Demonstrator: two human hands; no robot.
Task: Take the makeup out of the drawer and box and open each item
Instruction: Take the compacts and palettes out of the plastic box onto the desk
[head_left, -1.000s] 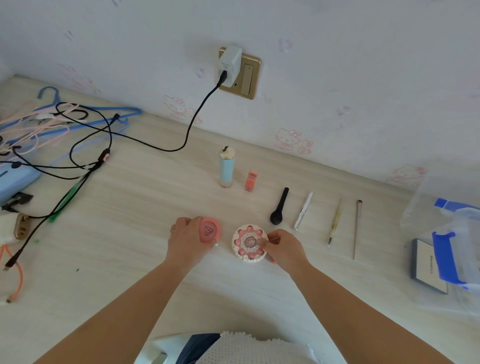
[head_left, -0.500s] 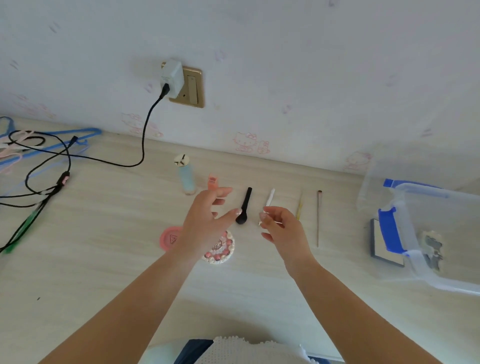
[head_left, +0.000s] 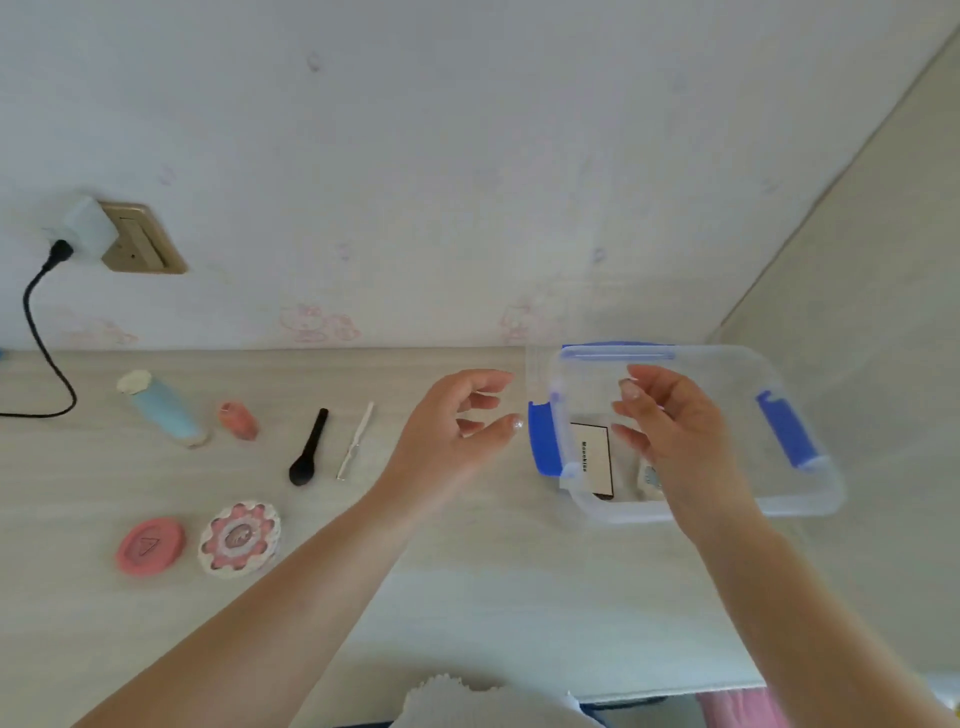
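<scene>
- Fingers (head_left: 480, 402) of the left hand (head_left: 447, 441) are spread and loosely curled, gripping nothing; the hand hangs in the air just left of the box (head_left: 727, 364).
- Right hand (head_left: 675, 431) is raised over the box's opening, fingers parted and bent, empty too.
- Box: clear plastic with blue latches, lid off, standing on the desk (head_left: 493, 597) near the wall.
- Inside the box, a flat white-faced case (head_left: 592, 457) with a dark edge lies against the left wall; a small pale item (head_left: 649, 475) beside it is partly hidden by the right hand, and I cannot tell what it is.
- Left of the box, well apart, makeup lies on the desk: white stick (head_left: 356, 441), black brush (head_left: 309, 449), small coral tube (head_left: 239, 421), pale blue tube (head_left: 163, 408).
- Nearer the desk's front edge, further left of the box, pink round compact (head_left: 150, 545) lies just beside a frilled round one (head_left: 239, 538).
</scene>
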